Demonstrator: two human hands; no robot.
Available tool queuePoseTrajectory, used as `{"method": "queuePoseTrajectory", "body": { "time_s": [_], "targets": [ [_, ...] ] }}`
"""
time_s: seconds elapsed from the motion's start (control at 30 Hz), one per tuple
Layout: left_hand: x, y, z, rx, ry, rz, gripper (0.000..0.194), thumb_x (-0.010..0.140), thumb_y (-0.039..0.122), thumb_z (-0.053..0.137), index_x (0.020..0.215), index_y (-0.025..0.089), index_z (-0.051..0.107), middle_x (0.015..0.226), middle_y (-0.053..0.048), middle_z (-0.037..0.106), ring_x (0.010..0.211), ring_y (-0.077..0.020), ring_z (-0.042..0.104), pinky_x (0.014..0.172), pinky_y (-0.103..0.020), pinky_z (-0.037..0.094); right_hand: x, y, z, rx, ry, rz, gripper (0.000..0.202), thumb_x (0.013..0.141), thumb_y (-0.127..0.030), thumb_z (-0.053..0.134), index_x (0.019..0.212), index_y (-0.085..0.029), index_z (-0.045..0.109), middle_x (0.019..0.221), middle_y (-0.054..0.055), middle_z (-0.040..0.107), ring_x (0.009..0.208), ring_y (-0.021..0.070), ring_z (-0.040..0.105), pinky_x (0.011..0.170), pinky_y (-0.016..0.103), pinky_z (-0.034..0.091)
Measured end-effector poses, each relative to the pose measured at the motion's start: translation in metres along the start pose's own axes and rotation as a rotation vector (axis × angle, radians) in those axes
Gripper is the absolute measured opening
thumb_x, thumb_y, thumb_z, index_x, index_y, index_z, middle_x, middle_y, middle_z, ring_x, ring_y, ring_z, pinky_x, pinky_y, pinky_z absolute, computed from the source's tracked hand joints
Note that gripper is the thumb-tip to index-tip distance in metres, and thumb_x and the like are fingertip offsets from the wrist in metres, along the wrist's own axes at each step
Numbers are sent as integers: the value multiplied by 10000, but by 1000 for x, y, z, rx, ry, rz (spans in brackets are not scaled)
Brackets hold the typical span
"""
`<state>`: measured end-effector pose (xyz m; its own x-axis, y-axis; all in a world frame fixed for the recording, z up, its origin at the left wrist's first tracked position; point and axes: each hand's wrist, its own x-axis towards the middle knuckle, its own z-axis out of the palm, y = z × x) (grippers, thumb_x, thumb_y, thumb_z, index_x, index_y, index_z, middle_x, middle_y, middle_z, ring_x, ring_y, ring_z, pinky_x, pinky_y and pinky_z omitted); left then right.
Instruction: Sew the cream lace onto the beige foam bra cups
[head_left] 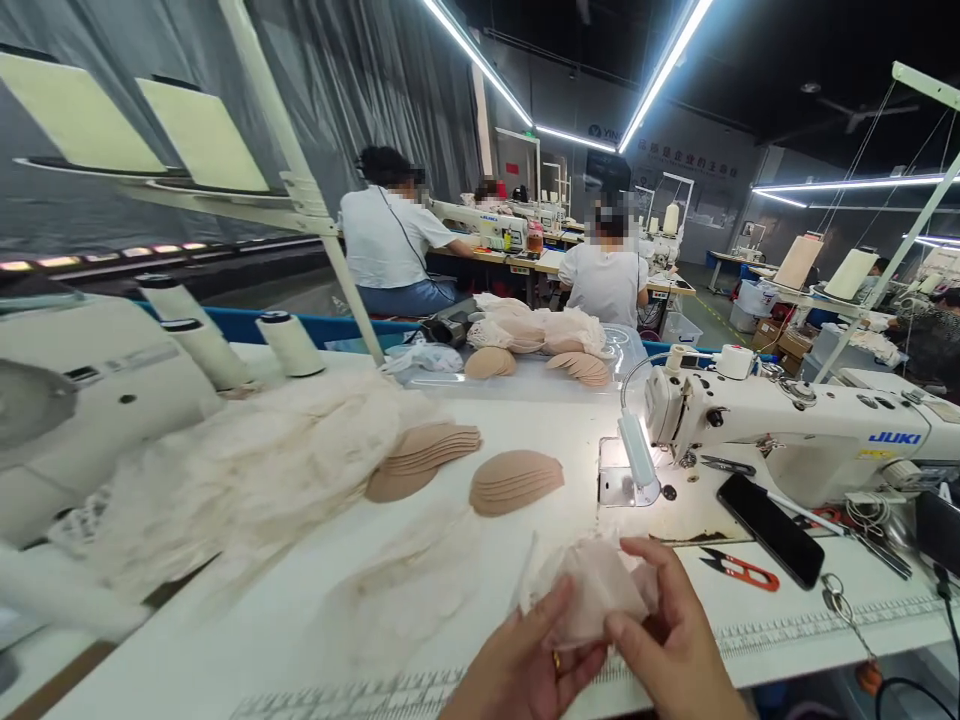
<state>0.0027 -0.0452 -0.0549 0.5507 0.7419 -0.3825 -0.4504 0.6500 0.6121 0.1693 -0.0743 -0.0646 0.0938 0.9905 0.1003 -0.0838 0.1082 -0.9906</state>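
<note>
Both hands [534, 645] [670, 635] hold pale fabric [592, 592] (thumbs uppermost).

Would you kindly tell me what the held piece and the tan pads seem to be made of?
Held piece: probably thin, matte fabric, given its soft creases; fibre unclear.
Tan pads: perhaps foam or padded cloth, matte and smooth, given their layered edges.

Left hand [517, 660] and right hand [679, 635] close together, fingers [667, 567] bent, thumbs [550, 606] angled inward
</note>
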Motion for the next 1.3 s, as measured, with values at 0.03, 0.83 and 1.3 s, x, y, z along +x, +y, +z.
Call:
{"method": "queuePoseTrajectory", "body": {
  "time_s": [0.03,0.83,1.3],
  "targets": [
    [0,2,7,-36,47,65,564,721,452,974,1179,219,740,1223,-103,790,1241,-322,721,1067,-384,583,-10,2,-2,-34,16,-6,603,885,-488,798,1410,-292,575,1059,62,715,923,261,699,848,393,587],
    [-7,17,41,-241,163,192,436,779,251,956,1173,158,794,1204,-113,827,1122,-356,786,953,-404,672,-22,4,-12,212,190,71,835,762,-602,929,1452,-277,591,1106,87,780,1001,293,739,969,437,591],
    [-1,14,39,-128,84,178,449,639,343,1042,990,143,844,1100,-132,847,1080,-378,788,897,-402,676,-20,14,-11,285,216,58,823,764,-536,952,1425,-264,546,1148,98,794,1016,281,764,951,395,599]
  ]
}}
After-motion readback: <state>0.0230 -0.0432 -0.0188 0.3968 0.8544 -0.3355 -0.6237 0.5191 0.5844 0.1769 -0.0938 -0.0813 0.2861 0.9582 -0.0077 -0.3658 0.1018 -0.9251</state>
